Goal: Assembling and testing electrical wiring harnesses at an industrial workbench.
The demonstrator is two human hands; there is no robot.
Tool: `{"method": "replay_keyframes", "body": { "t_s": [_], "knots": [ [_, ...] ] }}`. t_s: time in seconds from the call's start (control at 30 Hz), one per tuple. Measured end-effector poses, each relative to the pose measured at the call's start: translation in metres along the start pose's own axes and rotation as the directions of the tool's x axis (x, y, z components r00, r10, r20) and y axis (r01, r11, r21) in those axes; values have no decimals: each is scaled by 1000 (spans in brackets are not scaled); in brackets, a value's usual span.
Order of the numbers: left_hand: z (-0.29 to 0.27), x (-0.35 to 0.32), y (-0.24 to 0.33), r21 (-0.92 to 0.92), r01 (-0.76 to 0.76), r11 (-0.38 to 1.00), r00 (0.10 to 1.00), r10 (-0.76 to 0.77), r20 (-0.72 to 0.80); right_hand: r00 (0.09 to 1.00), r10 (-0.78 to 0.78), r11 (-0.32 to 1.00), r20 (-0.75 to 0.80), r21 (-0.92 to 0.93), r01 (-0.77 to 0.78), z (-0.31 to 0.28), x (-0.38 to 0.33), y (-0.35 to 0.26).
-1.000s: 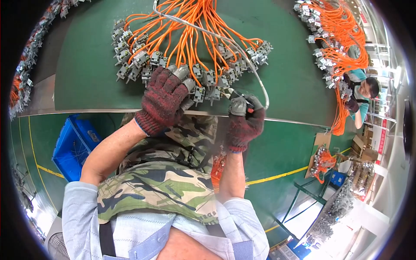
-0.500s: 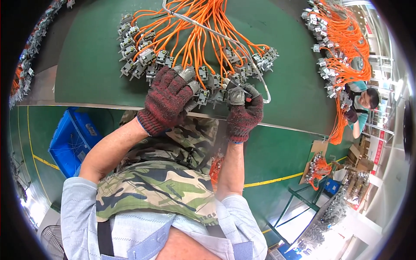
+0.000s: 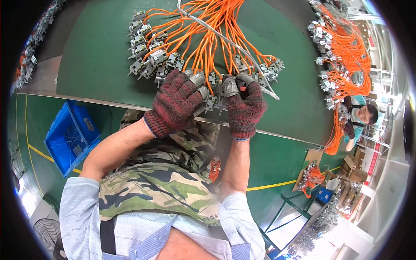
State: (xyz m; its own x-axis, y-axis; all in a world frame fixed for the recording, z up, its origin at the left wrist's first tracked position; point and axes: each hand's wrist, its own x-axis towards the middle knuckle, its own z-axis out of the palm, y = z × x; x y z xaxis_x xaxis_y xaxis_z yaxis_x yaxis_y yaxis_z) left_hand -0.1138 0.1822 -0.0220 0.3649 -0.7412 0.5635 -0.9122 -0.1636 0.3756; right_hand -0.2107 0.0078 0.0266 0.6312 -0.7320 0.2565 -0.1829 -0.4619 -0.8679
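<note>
My left hand (image 3: pixel 177 102), in a dark red and black knit glove with silver-taped fingertips, curls over the near end of the row. Its fingers close on a grey connector block (image 3: pixel 211 103) at the table edge. Gloved alike, my right hand (image 3: pixel 246 108) pinches a small dark tool with a red part (image 3: pixel 241 86); its tip is hidden behind the fingers. Many more grey blocks with metal pins (image 3: pixel 143 51) fan out beyond both hands. Each has an orange cable, and the orange cables (image 3: pixel 203 41) gather toward the far edge. A white-grey cable (image 3: pixel 225 41) lies across them.
The green-topped table (image 3: pixel 97 56) ends in a metal edge near my waist. A blue bin (image 3: pixel 71 134) stands on the floor at left. More orange cable bundles (image 3: pixel 346 47) lie at far right, by a co-worker (image 3: pixel 359 117). A fan (image 3: pixel 47 234) stands lower left.
The view has shifted slightly, so the cables sit further right and lower. My right hand has drawn closer to the left one, and its fingers now cover more of the tool.
</note>
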Motion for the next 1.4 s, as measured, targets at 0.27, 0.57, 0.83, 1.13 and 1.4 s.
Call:
{"method": "replay_keyframes", "body": {
  "t_s": [0.27,0.57,0.83,1.13,1.4],
  "knots": [
    [0,-3,0,-13,14,1000,1000,-14,8,992,-98,974,85,-198,113,-1,3,-10],
    [-21,-6,8,-18,34,999,998,-35,-47,978,-166,964,-123,189,187,-9,-19,-2],
    [-45,-28,11,-5,217,976,973,-216,83,973,86,949,-216,314,-14,-11,-83,23],
    [-55,-16,9,1,431,902,837,-400,374,964,-56,998,-258,-51,44,-5,-97,24],
    [-44,-15,4,-133,536,834,821,-478,312,981,-19,990,-193,135,46,5,-76,5]
  ]
}}
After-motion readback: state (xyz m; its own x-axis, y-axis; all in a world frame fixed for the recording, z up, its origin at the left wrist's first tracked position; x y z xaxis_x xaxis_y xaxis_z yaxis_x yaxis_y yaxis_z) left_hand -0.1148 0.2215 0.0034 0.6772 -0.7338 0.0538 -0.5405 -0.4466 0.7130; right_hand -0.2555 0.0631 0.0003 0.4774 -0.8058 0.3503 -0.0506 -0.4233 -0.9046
